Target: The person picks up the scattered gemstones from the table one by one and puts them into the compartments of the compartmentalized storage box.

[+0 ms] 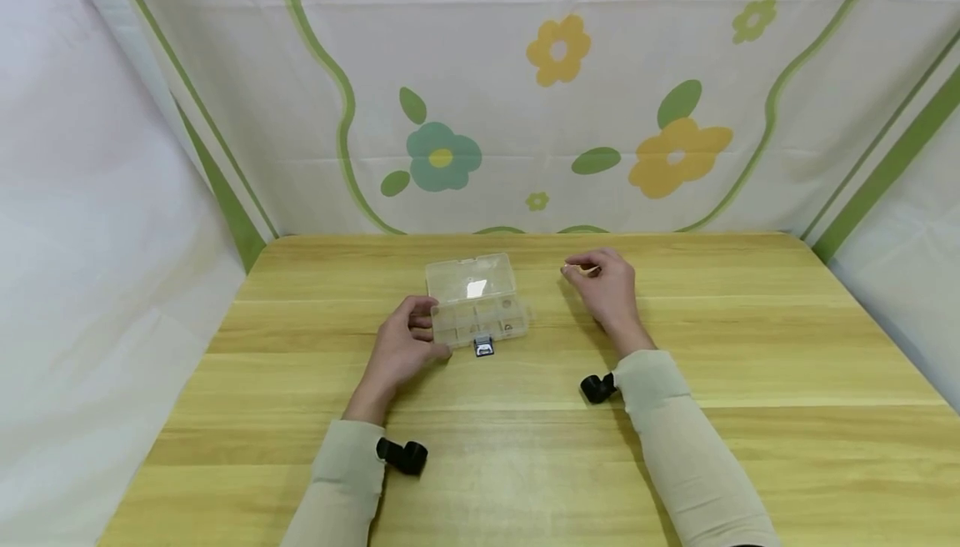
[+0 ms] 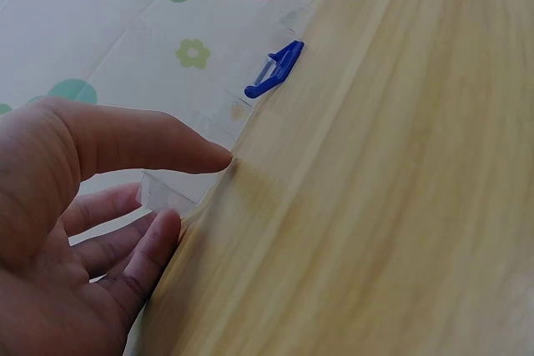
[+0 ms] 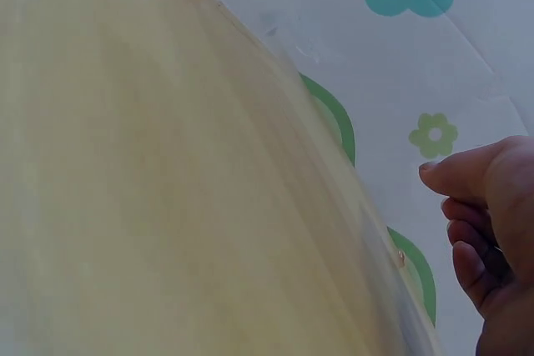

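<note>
A clear plastic compartment box [image 1: 453,332] lies on the table with its hinged lid [image 1: 450,278] raised at the back. My left hand [image 1: 402,347] grips the box's left end, the thumb at the front corner and the fingers along the side. A blue-edged latch [image 2: 279,71] hangs off the front. Small ring-like pieces [image 1: 508,328] lie in right-hand compartments. To the right of the box, my right hand [image 1: 606,287] pinches a tiny bright piece [image 1: 566,267] between thumb and forefinger; its kind cannot be told. The other right fingers [image 3: 471,273] are curled in.
The wood-grain table [image 1: 510,464] runs back to a white curtain [image 1: 495,72] printed with flowers. More white cloth [image 1: 112,222] hangs at the left. A tiny coppery piece [image 3: 401,258] shows at the table's surface in the right wrist view.
</note>
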`<state>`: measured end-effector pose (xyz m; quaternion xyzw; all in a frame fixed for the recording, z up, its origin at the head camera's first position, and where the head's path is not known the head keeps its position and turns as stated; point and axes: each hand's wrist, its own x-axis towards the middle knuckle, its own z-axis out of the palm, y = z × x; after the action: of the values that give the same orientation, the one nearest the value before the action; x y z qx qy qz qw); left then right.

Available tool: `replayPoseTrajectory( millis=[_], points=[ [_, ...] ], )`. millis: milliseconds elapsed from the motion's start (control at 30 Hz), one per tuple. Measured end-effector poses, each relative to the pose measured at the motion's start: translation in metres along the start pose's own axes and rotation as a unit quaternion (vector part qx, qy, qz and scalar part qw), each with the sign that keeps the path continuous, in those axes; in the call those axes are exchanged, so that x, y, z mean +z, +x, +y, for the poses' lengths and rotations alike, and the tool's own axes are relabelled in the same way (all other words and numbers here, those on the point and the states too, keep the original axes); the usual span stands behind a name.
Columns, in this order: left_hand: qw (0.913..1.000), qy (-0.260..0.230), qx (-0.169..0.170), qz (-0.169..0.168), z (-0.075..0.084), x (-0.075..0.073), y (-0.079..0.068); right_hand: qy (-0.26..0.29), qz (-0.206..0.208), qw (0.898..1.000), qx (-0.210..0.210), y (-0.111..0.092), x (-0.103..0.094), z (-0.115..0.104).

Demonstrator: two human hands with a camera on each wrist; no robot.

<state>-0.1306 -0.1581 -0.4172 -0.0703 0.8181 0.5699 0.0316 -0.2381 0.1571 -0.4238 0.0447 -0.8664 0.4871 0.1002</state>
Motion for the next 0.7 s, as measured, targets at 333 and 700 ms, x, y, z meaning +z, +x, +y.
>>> replayPoseTrajectory(
  millis=[333, 700],
  points=[
    [1.0000, -0.005, -0.003, 0.000, -0.002, 0.002, 0.000, -0.004, 0.008, 0.999, -0.047, -0.001, 0.011, -0.011],
    [1.0000, -0.002, -0.002, 0.000, -0.002, 0.000, 0.001, 0.015, -0.003, 0.998, -0.063, -0.007, 0.029, -0.028]
  ],
)
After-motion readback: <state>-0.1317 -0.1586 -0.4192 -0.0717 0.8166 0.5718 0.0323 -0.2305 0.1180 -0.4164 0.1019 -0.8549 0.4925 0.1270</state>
